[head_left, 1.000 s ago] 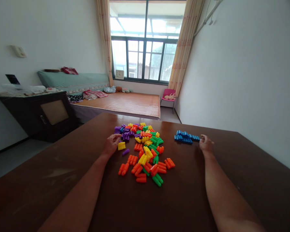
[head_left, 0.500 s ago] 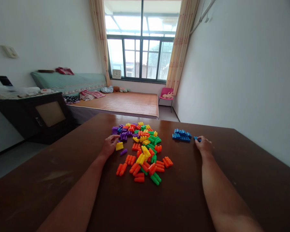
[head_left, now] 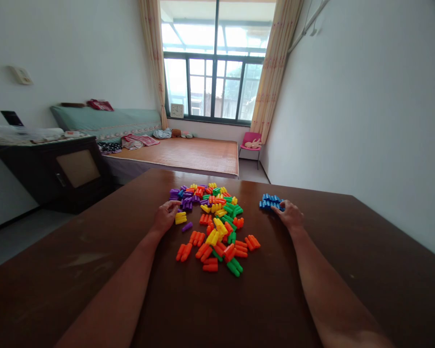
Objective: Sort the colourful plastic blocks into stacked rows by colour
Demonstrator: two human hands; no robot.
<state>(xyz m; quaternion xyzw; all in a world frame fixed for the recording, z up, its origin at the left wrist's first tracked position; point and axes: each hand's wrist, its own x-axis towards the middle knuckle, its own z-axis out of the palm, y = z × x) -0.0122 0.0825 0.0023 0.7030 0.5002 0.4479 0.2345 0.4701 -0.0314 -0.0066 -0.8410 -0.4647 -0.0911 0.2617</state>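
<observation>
A heap of bullet-shaped plastic building blocks in orange, yellow, green and purple lies in the middle of the brown table. At its left edge rests my left hand, fingers loosely bent and apart. Its fingertips are beside the purple blocks and a yellow block, with nothing visible in them. To the right is a separate group of blue blocks. My right hand is at this group's right end, fingers closed on a blue block that they partly cover.
A loose purple piece and several orange blocks lie on the near left of the heap. Past the table stand a bed and a pink chair. A dark cabinet is at the left.
My right hand has moved left with the blue block, from a spot apart to the right end of the blue group. My left hand has stayed put.
</observation>
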